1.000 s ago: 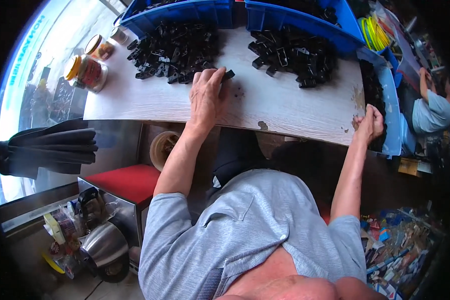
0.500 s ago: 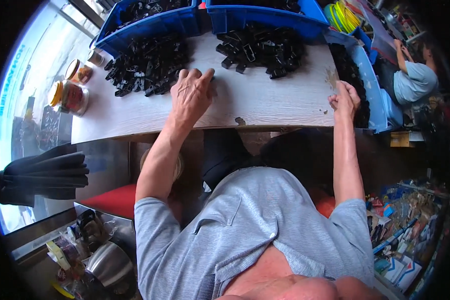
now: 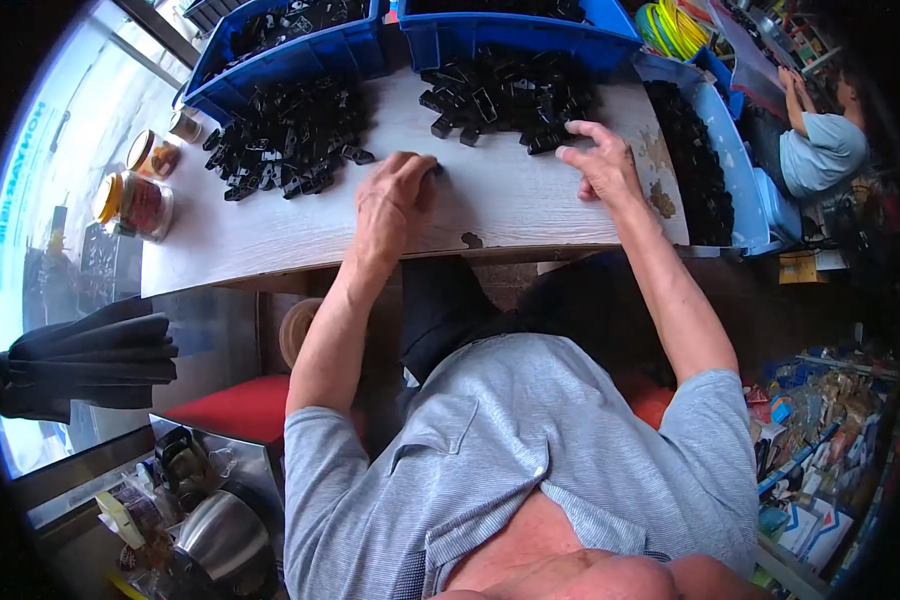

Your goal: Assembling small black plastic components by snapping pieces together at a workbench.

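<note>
My left hand (image 3: 388,200) is over the light wood-grain table (image 3: 515,205), between two piles, with its fingers curled closed. A dark end of a small black plastic part (image 3: 437,168) shows at its fingertips; most of it is hidden. The left pile of black plastic parts (image 3: 295,135) lies beyond and to the left of this hand. My right hand (image 3: 607,170) reaches to the near right edge of the right pile of black plastic parts (image 3: 505,95). Its thumb and forefinger are apart, and nothing shows between them.
Two blue bins (image 3: 295,50) of black parts line the table's far edge. A pale blue bin (image 3: 735,150) with more parts stands at the right. Jars (image 3: 135,205) sit on the left. Farther right, another person (image 3: 820,150) works. A steel kettle (image 3: 220,535) is at lower left.
My right hand has moved left from the pale blue bin's side to the right pile, and its fingers have opened. My left hand has drawn slightly nearer to me, still closed.
</note>
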`<state>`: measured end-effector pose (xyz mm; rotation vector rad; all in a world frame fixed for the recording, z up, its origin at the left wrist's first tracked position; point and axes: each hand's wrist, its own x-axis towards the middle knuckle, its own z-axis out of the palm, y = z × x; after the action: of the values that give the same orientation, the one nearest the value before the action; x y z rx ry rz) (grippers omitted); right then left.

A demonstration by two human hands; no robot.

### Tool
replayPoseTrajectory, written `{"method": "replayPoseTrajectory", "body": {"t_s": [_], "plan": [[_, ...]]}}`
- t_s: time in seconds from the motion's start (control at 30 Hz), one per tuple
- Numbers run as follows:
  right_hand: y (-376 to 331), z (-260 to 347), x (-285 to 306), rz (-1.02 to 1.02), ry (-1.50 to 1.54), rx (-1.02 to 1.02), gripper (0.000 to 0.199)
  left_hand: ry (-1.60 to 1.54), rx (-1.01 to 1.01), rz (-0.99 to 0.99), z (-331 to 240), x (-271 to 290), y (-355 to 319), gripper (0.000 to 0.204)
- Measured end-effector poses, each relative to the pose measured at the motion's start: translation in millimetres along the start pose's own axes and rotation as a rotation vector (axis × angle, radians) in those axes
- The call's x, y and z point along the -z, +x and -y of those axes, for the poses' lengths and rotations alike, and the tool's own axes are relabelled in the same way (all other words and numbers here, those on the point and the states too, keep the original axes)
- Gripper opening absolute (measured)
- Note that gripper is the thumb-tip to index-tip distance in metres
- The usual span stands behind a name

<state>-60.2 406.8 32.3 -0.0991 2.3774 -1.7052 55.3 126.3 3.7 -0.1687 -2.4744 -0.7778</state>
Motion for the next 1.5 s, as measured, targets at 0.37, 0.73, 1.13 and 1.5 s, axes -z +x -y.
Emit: {"method": "replayPoseTrajectory", "body": {"t_s": [0.37, 0.73, 1.13, 1.5], "plan": [[10.7, 5.0, -17.9, -0.004, -0.246, 0.003, 0.038, 0.219, -0.07, -0.046, -1.4, -6.4, -10.8, 0.027], [3.8, 3.4, -17.3, -0.03, -0.188, -0.057, 0.027, -0.03, 0.127, -0.079, -4.3, -5.8, -13.1, 0.033], [-28.4, 4.6, -44.8, 0.121, 0.27, -0.127, 0.024, -1.233, 0.596, -0.225, -60.0, -81.1, 12.3, 0.032], [-19.9, -2.1, -55.7, 0.212, 0.128, -0.103, 0.029, -0.897, 0.387, -0.11, -48.9, -77.6, 19.7, 0.028]]}}
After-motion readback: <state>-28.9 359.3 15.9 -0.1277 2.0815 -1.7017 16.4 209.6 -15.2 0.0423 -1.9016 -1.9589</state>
